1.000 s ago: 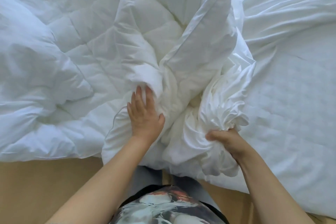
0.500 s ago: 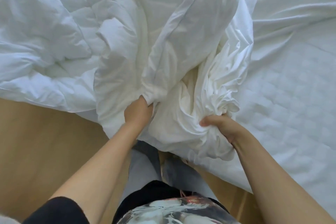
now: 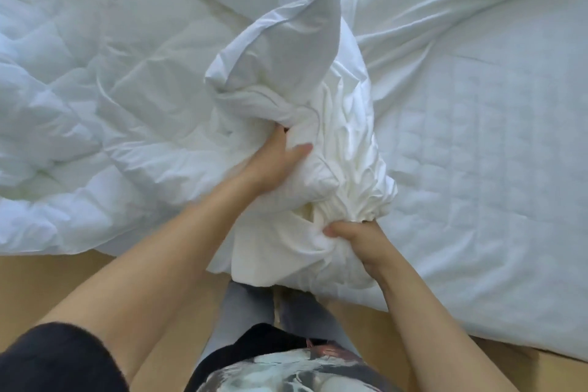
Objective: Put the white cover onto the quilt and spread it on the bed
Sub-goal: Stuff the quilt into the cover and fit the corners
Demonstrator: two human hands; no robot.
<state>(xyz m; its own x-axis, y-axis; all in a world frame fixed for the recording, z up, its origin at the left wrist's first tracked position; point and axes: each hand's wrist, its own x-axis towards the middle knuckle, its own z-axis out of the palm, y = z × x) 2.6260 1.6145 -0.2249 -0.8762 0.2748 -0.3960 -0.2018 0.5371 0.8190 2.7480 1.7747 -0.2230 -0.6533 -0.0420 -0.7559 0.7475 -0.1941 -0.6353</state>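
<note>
left hand [image 3: 280, 159]: fingers buried under a fold of the white cover [image 3: 337, 124], thumb laid across the top, so a wad of cloth is clasped between them; how far the hidden fingers curl cannot be seen. judged purpose: to feed or steady what goes inside the cover. right hand [image 3: 356, 232]: fingers curled tightly round the gathered mouth of the cover at the near edge of the bed [image 3: 483, 143], thumb pointing left. judged purpose: to keep the opening bunched and anchored while the other hand works. the cover rises between the hands as a crumpled, puffed heap, its seamed flap standing up beyond the left hand. treated as a bag, it shows a dark yellowish slit just left of the right thumb; the bulk suggests some quilt is inside, but how much cannot be told. the quilt [image 3: 105, 95] lies mostly outside, rumpled over the left half of the bed and touching the cover. the stitched mattress surface shows bare on the right. wooden floor [image 3: 63, 283] borders the near side.
</note>
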